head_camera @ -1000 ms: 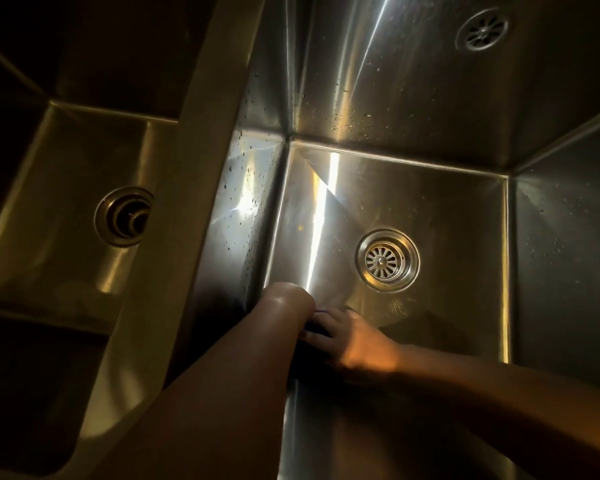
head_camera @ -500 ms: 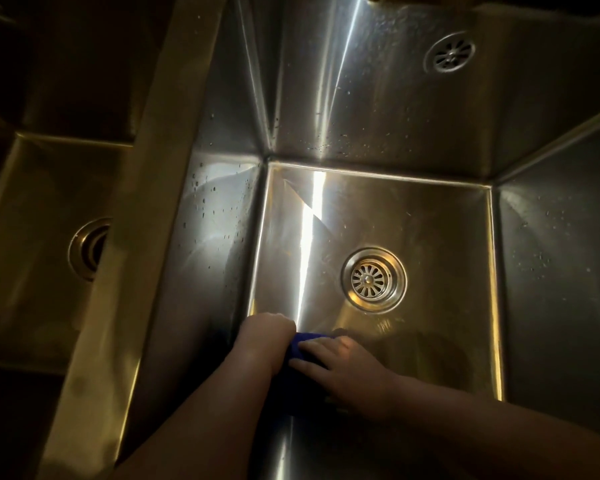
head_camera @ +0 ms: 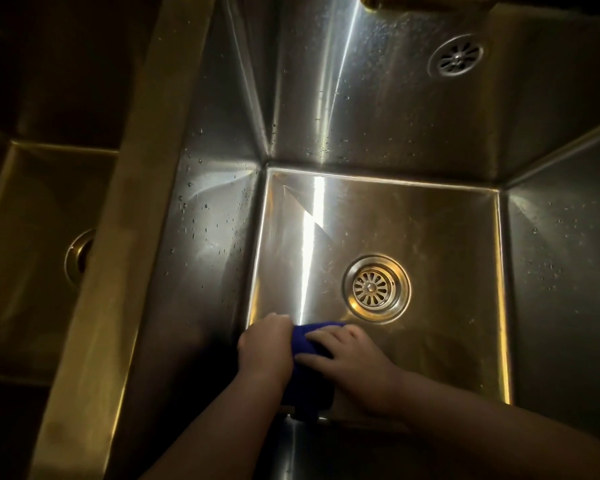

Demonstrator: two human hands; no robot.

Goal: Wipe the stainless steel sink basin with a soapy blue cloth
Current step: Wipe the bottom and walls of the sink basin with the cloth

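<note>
Fingers [head_camera: 317, 337] of the right hand [head_camera: 357, 368] lie spread flat on the blue cloth [head_camera: 309, 372], while the left hand [head_camera: 264, 351] is curled closed around its left edge. Cloth sits low in the frame, on the sink [head_camera: 447, 237] floor by the near left corner, just below the drain [head_camera: 376, 289].

Left hand [head_camera: 264, 348] and right hand [head_camera: 357, 365] are showing bare, no gloves or rings. Both forearms are appearing uncovered; no sleeve edge is entering view.

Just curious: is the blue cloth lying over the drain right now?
No, the blue cloth sits at the basin's near left corner, with the drain uncovered beyond it.
</note>
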